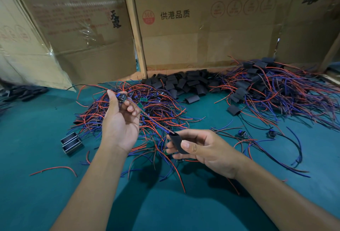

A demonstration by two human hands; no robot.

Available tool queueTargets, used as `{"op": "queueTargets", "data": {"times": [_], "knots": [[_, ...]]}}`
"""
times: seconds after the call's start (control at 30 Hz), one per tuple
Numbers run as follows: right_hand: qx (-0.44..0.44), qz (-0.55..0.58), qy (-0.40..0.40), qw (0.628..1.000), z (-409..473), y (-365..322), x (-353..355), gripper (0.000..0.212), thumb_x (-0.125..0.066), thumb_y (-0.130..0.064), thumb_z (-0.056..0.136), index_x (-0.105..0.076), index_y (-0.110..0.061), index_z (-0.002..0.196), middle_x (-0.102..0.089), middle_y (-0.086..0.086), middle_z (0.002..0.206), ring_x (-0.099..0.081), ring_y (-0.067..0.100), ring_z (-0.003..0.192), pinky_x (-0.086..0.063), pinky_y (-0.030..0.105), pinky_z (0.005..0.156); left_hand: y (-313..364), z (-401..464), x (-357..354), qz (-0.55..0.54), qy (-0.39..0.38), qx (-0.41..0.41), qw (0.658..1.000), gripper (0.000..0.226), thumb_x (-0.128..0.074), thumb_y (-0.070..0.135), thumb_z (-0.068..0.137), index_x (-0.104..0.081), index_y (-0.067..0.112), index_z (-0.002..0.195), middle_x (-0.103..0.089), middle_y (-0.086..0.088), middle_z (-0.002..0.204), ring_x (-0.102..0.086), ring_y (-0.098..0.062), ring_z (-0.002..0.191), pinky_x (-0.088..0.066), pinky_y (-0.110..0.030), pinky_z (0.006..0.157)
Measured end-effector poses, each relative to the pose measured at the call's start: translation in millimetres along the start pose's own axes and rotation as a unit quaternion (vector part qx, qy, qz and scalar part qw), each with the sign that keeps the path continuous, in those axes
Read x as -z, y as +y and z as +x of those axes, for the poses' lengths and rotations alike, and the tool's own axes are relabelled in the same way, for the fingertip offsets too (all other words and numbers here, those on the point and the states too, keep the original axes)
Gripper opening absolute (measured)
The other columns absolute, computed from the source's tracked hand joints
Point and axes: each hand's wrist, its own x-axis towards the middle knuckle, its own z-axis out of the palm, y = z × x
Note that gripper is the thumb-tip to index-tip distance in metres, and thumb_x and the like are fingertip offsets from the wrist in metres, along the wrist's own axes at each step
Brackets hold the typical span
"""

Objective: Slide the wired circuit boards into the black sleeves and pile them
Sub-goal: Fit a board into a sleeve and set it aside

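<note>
Circuit board [122, 97] in left hand [120, 120]; black sleeve [176, 142] in right hand [204, 149]

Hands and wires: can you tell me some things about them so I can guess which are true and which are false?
1. The right hand holds a black sleeve. True.
2. The left hand is empty. False: it pinches a wired circuit board.
3. The table is red. False: it is teal.
4. Loose black sleeves lie heaped by the cardboard boxes. True.
5. The held board is already inside the sleeve. False: only its wires reach the sleeve.
</note>
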Motion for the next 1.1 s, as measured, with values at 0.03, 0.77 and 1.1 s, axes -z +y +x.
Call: {"op": "queueTargets", "data": {"times": [0.03, 0.77, 1.1], "knots": [[0.000, 0.000, 0.001, 1.000, 0.0, 0.3, 0.1, 0.041, -0.058, -0.013, 0.089, -0.056, 0.006, 0.125, -0.068, 0.019, 0.115, -0.065, 0.032, 0.110, -0.053, 0.036, 0.091, -0.3, -0.1, 0.4, 0.001, -0.004, 0.000, 1.000, 0.035, -0.053, 0.046, 0.098, -0.056, 0.015, 0.082, -0.043, 0.004, 0.061, -0.041, -0.010, 0.052, -0.039, -0.019, 0.048], [0.075, -0.104, 0.121, 0.984, 4.9, -4.1, 7.6, 0.027, -0.068, -0.024, 0.080, -0.069, -0.013, 0.104, -0.076, 0.004, 0.095, -0.071, 0.017, 0.091, -0.054, 0.025, 0.084, -16.5, -24.4, -10.5, 0.199, -0.171, -0.035, 0.964, 0.024, -0.057, 0.039, 0.086, -0.068, 0.021, 0.073, -0.064, -0.003, 0.066, -0.052, -0.010, 0.049, -0.045, -0.019, 0.047], [0.273, -0.496, 0.280, 0.776, 1.7, -11.1, 16.4, 0.036, -0.072, -0.025, 0.085, -0.066, -0.014, 0.119, -0.065, -0.011, 0.108, -0.056, -0.005, 0.100, -0.037, 0.006, 0.089, -55.5, -41.8, -10.6, 0.305, -0.212, -0.013, 0.929, 0.017, -0.070, 0.030, 0.078, -0.066, 0.014, 0.084, -0.059, -0.002, 0.064, -0.052, -0.011, 0.052, -0.045, -0.018, 0.050]]}}
